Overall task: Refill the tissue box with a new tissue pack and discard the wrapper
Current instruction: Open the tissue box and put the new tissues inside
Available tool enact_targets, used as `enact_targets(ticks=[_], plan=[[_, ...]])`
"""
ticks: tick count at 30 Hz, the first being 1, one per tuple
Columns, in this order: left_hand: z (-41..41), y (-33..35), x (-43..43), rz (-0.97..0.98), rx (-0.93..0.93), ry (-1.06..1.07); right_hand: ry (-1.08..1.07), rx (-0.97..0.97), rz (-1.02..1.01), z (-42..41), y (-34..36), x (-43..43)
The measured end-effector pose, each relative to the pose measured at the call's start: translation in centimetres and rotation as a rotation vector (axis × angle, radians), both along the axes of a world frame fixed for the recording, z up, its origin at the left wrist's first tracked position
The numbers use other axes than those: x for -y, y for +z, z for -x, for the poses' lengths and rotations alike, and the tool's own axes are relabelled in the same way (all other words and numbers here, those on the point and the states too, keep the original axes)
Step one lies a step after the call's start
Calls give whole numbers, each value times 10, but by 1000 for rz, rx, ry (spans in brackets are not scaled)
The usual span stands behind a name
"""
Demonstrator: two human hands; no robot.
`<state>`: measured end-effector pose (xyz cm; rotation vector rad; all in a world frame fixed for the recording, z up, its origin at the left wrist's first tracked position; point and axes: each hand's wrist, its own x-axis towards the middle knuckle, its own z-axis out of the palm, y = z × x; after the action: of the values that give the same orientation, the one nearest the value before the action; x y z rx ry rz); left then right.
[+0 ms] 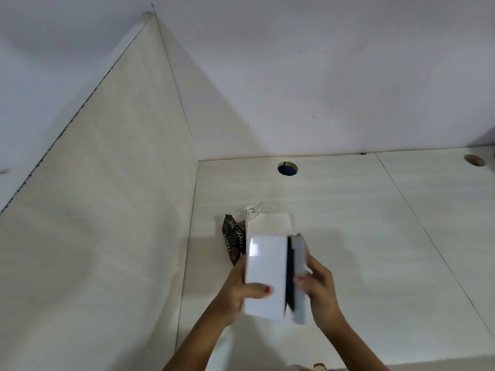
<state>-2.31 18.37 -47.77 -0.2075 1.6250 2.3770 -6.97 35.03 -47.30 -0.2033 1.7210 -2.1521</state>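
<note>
White tissue box [265,277], left hand [238,287] clamped on body, right hand [318,287] gripping its lid [300,279]; step: opening; next: insert tissue pack [267,223].

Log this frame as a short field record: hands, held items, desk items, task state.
left hand: grips the glossy white rectangular tissue box body, thumb across its front
right hand: holds the grey flat lid panel beside the box; a dark gap shows between them
desk items: dark brown printed snack wrapper, clear crinkled plastic wrapper, white flat tray-like piece behind the box
surface: pale wood-grain desk with round cable hole
task state: box held open; tissues not visible
</note>
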Motion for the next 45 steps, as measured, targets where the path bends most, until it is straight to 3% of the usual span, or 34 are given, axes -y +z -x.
enact_targets(ticks=[3,7,10,15,20,24,26,28,31,33,35,40,45], plan=[[-7,-12,15,-248,105,118,68,203,269,3,8,-12],[-18,-45,36,-473,130,243,22,477,468,19,-12,-35],[-30,-77,48,-565,196,348,-138,609,398,30,-33,-55],[-45,-107,46,-449,323,516,-336,755,101,38,-65,-89],[-36,-101,45,-46,425,780,-431,580,-325,53,-91,-89],[-17,-89,38,655,325,739,-425,345,-692,63,-95,-79],[-9,-82,34,860,291,767,-399,213,-937,67,-91,-72],[4,-72,27,1005,112,772,-351,12,-1023,75,-86,-62],[40,-49,7,943,-183,528,-147,-144,-987,96,-78,-36],[71,-53,-4,886,-198,310,31,-137,-960,111,-72,-15],[100,-65,-13,857,-54,227,123,-55,-932,124,-71,4],[151,-76,-23,729,568,266,140,54,-1004,131,-77,22],[168,-90,-13,550,667,324,61,117,-940,128,-87,14]])
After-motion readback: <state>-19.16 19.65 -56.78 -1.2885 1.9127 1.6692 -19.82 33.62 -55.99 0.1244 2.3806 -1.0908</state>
